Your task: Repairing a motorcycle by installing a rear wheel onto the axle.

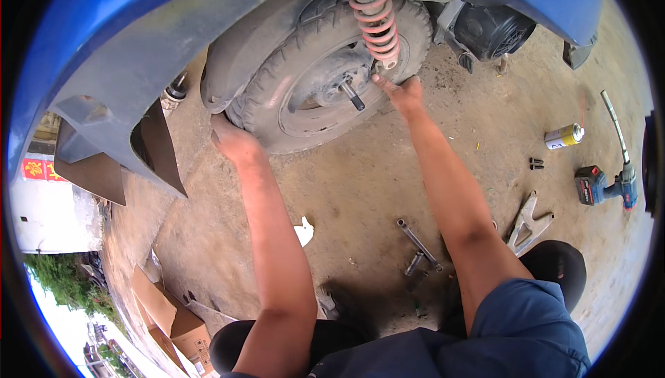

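Observation:
A dusty scooter wheel (277,104) with a knobby tyre stands under the blue bodywork, a bare axle (352,95) sticking out of its hub. My left hand (235,141) is closed on the tyre's lower left edge, beside the dark mudguard (213,87); its fingers are partly hidden. At the wheel's right side, my right hand (403,93) grips the tyre, thumb on the near face and the other fingers out of sight behind. Just above that thumb ends a red coil-spring shock absorber (374,14), its lower eye hanging near the hub.
Right on the concrete floor lie a spray can (564,136), several dark bolts (536,163), a cordless impact wrench (609,187) and a grey metal bracket (530,222). A spanner (420,245) lies between my arms. An open cardboard box (176,322) stands lower left; a black engine part (493,30) hangs upper right.

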Available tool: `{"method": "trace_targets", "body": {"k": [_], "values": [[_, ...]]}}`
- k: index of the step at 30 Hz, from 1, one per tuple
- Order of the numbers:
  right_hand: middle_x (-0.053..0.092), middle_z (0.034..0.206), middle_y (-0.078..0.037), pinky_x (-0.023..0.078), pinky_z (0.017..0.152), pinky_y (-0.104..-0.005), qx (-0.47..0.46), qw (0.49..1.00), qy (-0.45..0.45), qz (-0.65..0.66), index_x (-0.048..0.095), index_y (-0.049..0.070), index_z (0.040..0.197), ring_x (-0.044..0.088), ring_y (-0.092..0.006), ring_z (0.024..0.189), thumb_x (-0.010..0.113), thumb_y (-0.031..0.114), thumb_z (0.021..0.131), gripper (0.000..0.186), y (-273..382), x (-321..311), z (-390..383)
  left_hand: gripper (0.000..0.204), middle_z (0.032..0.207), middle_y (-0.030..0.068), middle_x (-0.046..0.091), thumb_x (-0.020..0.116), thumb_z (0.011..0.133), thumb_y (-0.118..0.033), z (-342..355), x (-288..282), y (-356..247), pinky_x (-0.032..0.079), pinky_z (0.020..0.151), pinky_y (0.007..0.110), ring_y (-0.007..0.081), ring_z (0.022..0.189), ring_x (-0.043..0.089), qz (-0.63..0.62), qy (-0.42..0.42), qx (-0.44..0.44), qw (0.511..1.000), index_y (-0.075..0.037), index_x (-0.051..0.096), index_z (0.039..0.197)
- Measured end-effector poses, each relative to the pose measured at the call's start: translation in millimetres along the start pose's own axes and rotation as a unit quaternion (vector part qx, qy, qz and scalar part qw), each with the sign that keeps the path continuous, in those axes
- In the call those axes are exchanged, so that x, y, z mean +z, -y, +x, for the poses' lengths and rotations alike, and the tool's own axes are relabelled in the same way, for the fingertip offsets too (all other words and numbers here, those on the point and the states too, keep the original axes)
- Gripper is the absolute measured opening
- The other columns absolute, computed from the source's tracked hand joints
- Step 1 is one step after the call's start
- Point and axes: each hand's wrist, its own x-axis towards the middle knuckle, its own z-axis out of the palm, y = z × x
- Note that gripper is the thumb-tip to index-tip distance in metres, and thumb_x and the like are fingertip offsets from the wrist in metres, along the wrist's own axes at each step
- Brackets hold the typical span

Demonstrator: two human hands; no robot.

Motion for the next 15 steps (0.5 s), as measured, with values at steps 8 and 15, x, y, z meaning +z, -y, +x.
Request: {"method": "trace_targets", "body": {"k": [8, 15], "values": [[0.067, 0.128, -0.028, 0.051, 0.102, -0.0406, 0.026, 0.993, -0.062, -0.095, 0.054, -0.015, 0.129, 0.066, -0.0335, 0.120, 0.095, 0.054, 0.067, 0.102, 2.9, 4.5, 2.9, 0.059, 0.128, 0.0192, 0.068, 0.045, 0.103, -0.037, 5.8, 10.4, -4.0, 0.050, 0.097, 0.037, 0.0273, 0.112, 0.066, -0.005, 0.026, -0.017, 1.000, 0.014, 0.064, 0.126], [0.071, 0.125, -0.023, 0.052, 0.100, -0.0378, -0.003, 0.998, -0.011, -0.054, 0.061, -0.012, 0.128, 0.068, -0.0265, 0.116, 0.095, 0.051, 0.070, 0.092, 5.0, 3.6, 1.1, 0.061, 0.135, 0.0149, 0.065, 0.039, 0.108, -0.040, 1.2, 8.4, -8.9, 0.049, 0.103, 0.035, 0.0241, 0.120, 0.064, -0.008, 0.031, -0.049, 0.998, 0.008, 0.057, 0.139]]}}
